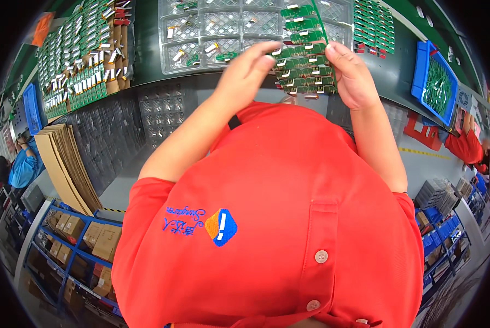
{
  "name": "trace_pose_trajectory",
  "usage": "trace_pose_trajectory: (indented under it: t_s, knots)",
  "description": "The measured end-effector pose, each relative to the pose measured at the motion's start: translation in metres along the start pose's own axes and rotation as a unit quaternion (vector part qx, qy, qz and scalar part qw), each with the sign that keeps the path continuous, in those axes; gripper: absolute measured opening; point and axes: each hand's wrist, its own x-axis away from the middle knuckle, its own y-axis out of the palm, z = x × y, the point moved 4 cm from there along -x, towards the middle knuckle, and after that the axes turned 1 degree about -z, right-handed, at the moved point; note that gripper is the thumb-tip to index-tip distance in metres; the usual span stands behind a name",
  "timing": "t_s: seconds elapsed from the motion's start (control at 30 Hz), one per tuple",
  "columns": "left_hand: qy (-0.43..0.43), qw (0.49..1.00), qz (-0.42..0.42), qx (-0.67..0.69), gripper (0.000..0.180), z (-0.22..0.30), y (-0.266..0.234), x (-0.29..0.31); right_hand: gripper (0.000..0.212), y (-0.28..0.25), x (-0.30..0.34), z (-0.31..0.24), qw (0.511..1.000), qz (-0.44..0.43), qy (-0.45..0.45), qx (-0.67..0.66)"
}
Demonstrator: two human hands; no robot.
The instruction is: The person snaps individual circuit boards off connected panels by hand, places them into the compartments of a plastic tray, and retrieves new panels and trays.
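A green circuit board panel (306,64), made up of several rows of small boards, is held up between my hands at the near edge of the bench. My right hand (352,75) grips its right side, with the thumb by a narrow green edge strip. At the left side, my left hand (246,72) has its thumb and fingers closed at the panel's edge. Just beyond lies a clear plastic tray (200,31) with compartments, some holding small green boards with white parts. The panel covers part of the tray.
Rows of green boards with white parts (83,60) fill the bench at left, over cardboard. More green panels (374,27) lie at right, near a blue bin (420,68) of green strips. Cardboard sheets (64,164) stand below left. Co-workers sit at both sides.
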Motion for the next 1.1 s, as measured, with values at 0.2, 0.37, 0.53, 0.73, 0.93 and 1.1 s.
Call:
trace_pose_trajectory:
  t_s: [0.2, 0.37, 0.53, 0.73, 0.93, 1.1]
  knots:
    - [-0.119, 0.950, -0.071, 0.278, 0.037, -0.009, 0.002, -0.016, 0.032, 0.009, -0.007, -0.004, 0.999, 0.002, 0.029, -0.043]
    - [-0.196, 0.855, -0.087, 0.473, 0.036, -0.015, 0.000, -0.018, 0.031, 0.010, -0.011, 0.002, 0.989, -0.002, 0.045, -0.140]
    - [0.040, 0.987, 0.092, -0.129, 0.029, -0.057, -0.069, -0.056, 0.032, 0.005, -0.018, -0.009, 0.986, 0.043, 0.010, -0.160]
    - [0.063, 0.978, -0.015, -0.199, 0.022, -0.040, -0.061, -0.055, 0.032, 0.012, -0.029, -0.019, 0.991, 0.080, -0.012, -0.103]
    - [-0.075, 0.979, -0.139, 0.126, 0.032, -0.020, -0.045, -0.066, 0.030, 0.025, -0.053, -0.016, 0.989, 0.113, -0.011, -0.097]
    - [-0.230, 0.872, -0.196, 0.386, 0.039, -0.034, -0.060, -0.075, 0.029, 0.039, -0.067, -0.016, 0.983, 0.058, -0.001, -0.173]
